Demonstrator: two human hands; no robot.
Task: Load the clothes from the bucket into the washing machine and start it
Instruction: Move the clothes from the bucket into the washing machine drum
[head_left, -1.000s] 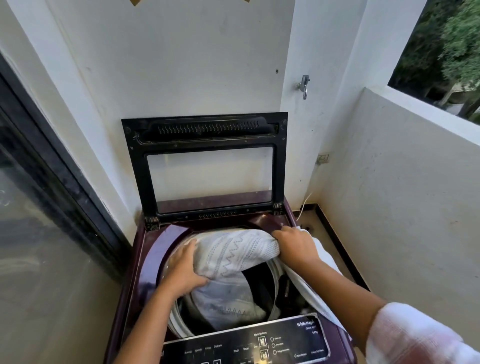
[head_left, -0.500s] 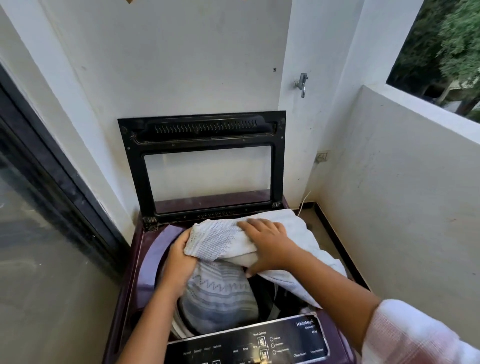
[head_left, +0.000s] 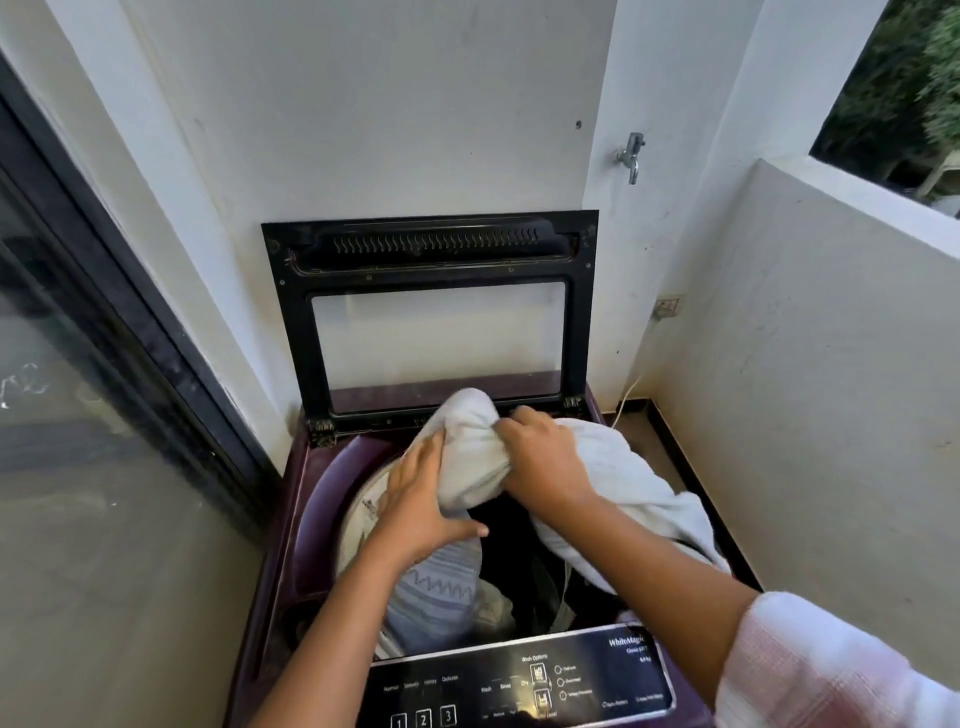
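We grip the white cloth (head_left: 623, 467) in the right hand (head_left: 543, 460), left hand (head_left: 421, 501) pressing flat; its overhanging tail may slip outside the washing machine (head_left: 311, 499).

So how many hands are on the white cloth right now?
2. The left hand lies against the left of the white cloth; the right hand grips its bunched middle.
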